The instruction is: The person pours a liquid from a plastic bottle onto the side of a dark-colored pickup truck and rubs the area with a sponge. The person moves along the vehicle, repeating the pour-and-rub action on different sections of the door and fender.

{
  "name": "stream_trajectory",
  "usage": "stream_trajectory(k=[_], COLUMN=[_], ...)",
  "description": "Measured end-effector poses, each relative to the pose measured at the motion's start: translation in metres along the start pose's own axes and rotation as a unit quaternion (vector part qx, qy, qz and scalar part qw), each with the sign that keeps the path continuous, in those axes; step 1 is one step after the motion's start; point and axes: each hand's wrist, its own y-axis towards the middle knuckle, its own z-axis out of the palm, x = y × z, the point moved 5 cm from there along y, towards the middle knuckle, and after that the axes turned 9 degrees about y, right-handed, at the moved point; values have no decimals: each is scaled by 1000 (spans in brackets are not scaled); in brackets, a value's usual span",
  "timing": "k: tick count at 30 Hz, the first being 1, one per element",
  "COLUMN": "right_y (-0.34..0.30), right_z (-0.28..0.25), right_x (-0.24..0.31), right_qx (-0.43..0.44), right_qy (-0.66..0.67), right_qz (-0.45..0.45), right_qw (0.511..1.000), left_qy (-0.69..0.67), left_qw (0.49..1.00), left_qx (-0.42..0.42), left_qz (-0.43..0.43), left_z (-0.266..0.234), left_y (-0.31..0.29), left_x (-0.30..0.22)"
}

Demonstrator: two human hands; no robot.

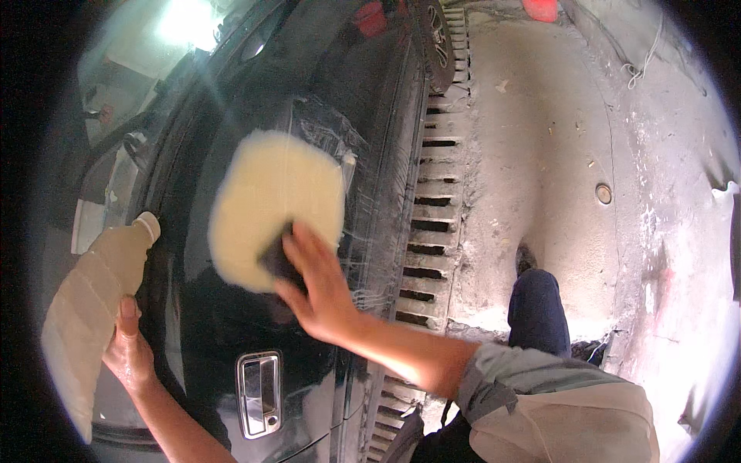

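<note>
My right hand [316, 282] grips the dark back of a round, cream-coloured wool pad [266, 201] and presses it flat against the glossy black car door [231, 324]. My left hand [127, 347] holds a ribbed plastic bottle [89, 301] of pale liquid, its capped neck pointing up toward the window edge. A chrome door handle [259, 393] sits just below the pad, between my two arms. Wet streaks show on the panel to the right of the pad.
A slotted metal drain grate [432, 208] runs along the car's side. Beyond it lies a rough, stained concrete floor [556, 154] with a small round cap [603, 193]. The car's wheel [438, 38] is at the top. My leg in dark trousers [536, 309] stands by the grate.
</note>
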Motion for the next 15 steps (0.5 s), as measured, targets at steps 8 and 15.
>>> stream_trajectory(k=[8,15], right_y=[147,-24], right_z=[-33,-3], right_x=[-51,-5], right_qx=[-137,-15], right_qy=[-20,18], right_qz=[34,-25], right_qw=[990,999], left_qy=[42,21], left_qw=[999,997], left_qx=[-21,-17], left_qz=[24,72], left_z=[-8,6], left_y=[2,1], left_x=[-2,-17])
